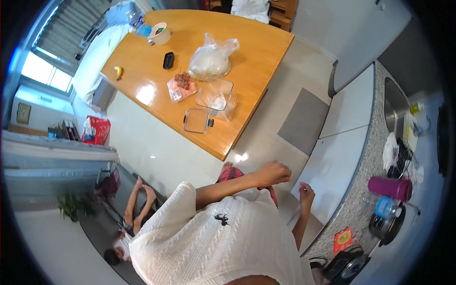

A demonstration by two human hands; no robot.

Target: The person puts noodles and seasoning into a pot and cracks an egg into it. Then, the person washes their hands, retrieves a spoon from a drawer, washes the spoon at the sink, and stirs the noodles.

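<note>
My left hand [273, 174] hangs in the air in front of my body, its fingers loosely bent with no object visible in it. Just to its right is my right hand [307, 194], raised beside the white cabinet; its fingers are curled in, and what they may hold is too small to make out. Both hands are apart from the wooden table [190, 33]. Nearest on that table are a clear plastic container [216, 95] with something whitish in or behind it and its dark-rimmed lid [196, 120]. Red grapes [182, 80] rest on a pink package [175, 94].
A filled plastic bag [211, 59], a black tray [168, 60], a banana [118, 72] and a white tub [160, 34] are on the table. At right, the counter holds a sink [394, 104] and purple cylinder [389, 188]. Another person [124, 244] reclines at lower left.
</note>
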